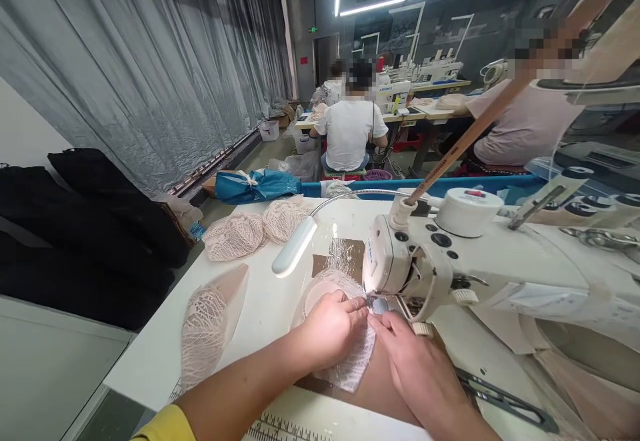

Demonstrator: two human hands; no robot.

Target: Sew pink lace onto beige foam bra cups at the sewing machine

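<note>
A pale pink lace bra cup [320, 288] lies under the head of a white sewing machine [393, 254]. My left hand [333, 324] rests on the cup, its fingers closed on the lace edge just left of the presser foot. From the right, my right hand [413, 354] pinches the same edge close to the needle area, thumb and forefinger together. White lace [353, 368] hangs toward me between the two hands. The needle itself is hidden behind the fingers and the machine head.
More lace cups [235, 234] sit at the table's far left, and another lace piece [205, 328] lies nearer. A lamp [295, 248] on a bent neck reaches over the table. Thread cones [575, 211] stand at right. A person in white [349, 134] sits ahead.
</note>
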